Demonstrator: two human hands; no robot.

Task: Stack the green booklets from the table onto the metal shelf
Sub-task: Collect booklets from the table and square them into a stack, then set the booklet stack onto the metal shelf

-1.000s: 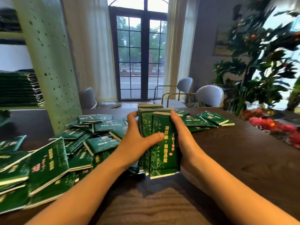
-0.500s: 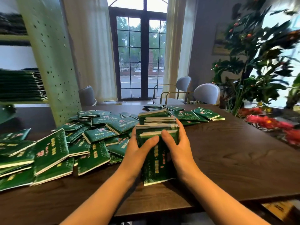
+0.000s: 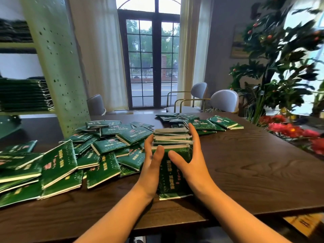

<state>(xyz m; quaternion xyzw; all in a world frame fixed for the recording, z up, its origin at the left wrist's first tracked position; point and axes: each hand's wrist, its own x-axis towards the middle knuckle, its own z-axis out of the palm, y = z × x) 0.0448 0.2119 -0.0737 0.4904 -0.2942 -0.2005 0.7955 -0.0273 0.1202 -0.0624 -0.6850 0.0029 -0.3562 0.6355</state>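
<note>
A bundle of green booklets (image 3: 172, 165) is being gathered and squared on its lower edge on the surface (image 3: 254, 172), so the pick-up step appears to be in hand. The bundle is grasped between the left hand (image 3: 152, 165) and the right hand (image 3: 191, 162), palms pressed to its sides, thumbs laid across the front cover, forearms reaching forward. Loose booklets (image 3: 105, 146) are spread to the left of the hands and beyond them. Next, the bundle probably has to be lifted and carried to the metal shelf (image 3: 26, 112) far to the left, where a stack (image 3: 24, 95) is already seen.
</note>
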